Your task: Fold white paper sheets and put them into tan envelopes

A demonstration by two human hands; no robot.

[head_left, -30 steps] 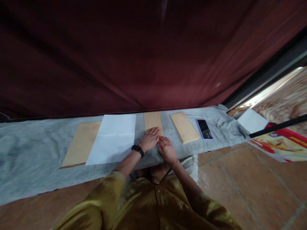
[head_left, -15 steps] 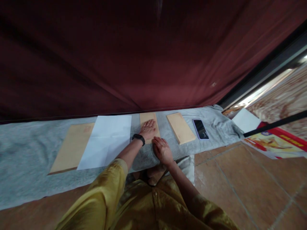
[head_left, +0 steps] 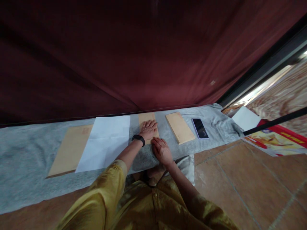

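A small brown paper envelope (head_left: 146, 117) lies on the grey cloth, partly covered by my hands. My left hand (head_left: 148, 129), with a black band on its wrist, presses flat on its middle, fingers spread. At the envelope's lower right corner rests my right hand (head_left: 162, 150), palm down with fingers lying loosely bent and the tips touching the paper; nothing shows in it. To the right is a stack of similar brown envelopes (head_left: 180, 127). White paper sheets (head_left: 105, 140) with a fold line lie to the left, overlapping a larger brown envelope (head_left: 69, 148).
A phone (head_left: 200, 128) lies right of the stack on the grey cloth (head_left: 24, 159) covering a narrow surface. Behind it hangs a dark red curtain (head_left: 144, 64). At right are a dark bar (head_left: 275, 121), a colourful printed box or sheet (head_left: 273, 140) and the tiled floor (head_left: 230, 172).
The view has shifted very slightly. Both hands stay on the envelope, the left flat on it, the right at its lower corner with barely any movement.
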